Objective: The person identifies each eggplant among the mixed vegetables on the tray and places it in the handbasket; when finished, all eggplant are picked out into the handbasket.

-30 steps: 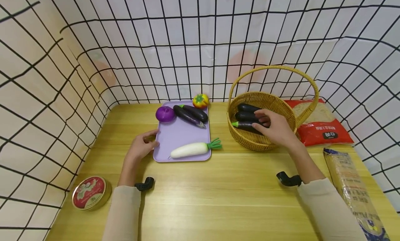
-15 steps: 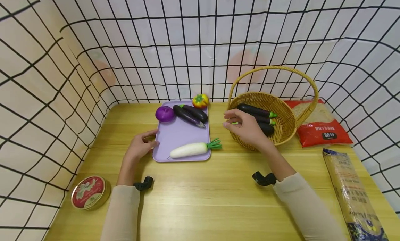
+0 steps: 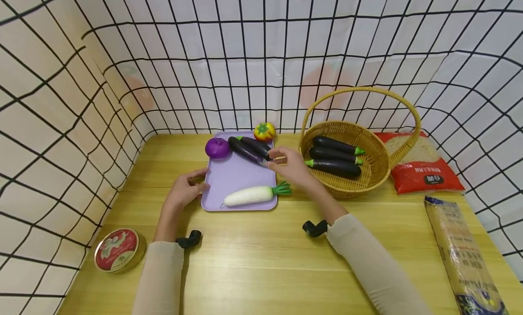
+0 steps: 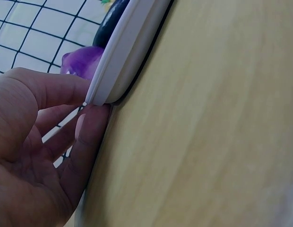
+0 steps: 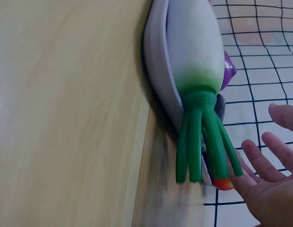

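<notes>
My left hand holds the left edge of a lilac tray, thumb and fingers at the rim in the left wrist view. On the tray lie two dark eggplants, a purple onion and a white radish whose green stems overhang the right rim. A yellow-and-red round vegetable sits at the far right corner. My right hand hovers by the right rim, fingers spread around nothing, fingertips right at the eggplants' near ends. Three more eggplants lie in a wicker basket.
Behind the basket, a red bag of pale grains lies on the wooden table. A long clear packet lies at the right, a round red-and-gold tin at the left. Black wire grid walls the back and sides.
My right hand has moved left from the eggplants in the basket to the tray's right rim. The left hand has stayed at the tray's edge.
</notes>
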Motion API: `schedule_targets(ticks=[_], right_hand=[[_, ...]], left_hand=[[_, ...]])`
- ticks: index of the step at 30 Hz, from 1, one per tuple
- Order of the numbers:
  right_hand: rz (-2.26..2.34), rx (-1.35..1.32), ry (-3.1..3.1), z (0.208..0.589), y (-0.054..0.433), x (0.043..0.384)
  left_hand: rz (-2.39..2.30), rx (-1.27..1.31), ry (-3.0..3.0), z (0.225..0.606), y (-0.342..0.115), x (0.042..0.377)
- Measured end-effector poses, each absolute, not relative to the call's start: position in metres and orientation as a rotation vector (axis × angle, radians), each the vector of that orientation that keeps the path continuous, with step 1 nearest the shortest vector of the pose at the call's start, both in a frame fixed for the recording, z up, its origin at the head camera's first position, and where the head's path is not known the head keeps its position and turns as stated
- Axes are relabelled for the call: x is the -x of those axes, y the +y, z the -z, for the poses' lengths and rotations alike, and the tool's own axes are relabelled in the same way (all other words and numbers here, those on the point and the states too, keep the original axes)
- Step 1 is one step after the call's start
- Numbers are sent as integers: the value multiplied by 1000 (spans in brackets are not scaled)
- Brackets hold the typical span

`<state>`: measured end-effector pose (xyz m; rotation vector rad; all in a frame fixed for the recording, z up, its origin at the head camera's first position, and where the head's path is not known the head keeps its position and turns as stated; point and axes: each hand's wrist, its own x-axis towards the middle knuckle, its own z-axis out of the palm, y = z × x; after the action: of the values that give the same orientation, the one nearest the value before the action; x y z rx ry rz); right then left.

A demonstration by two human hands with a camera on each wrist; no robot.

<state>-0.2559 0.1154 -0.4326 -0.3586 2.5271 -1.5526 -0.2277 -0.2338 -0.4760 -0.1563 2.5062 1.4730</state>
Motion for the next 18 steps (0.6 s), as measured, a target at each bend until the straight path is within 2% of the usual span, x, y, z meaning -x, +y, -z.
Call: schedule_targets(ticks=[18], right_hand=[[1476, 341, 2565, 450, 95, 273]], left_hand=[[-1464, 129, 2521, 473, -232, 227]])
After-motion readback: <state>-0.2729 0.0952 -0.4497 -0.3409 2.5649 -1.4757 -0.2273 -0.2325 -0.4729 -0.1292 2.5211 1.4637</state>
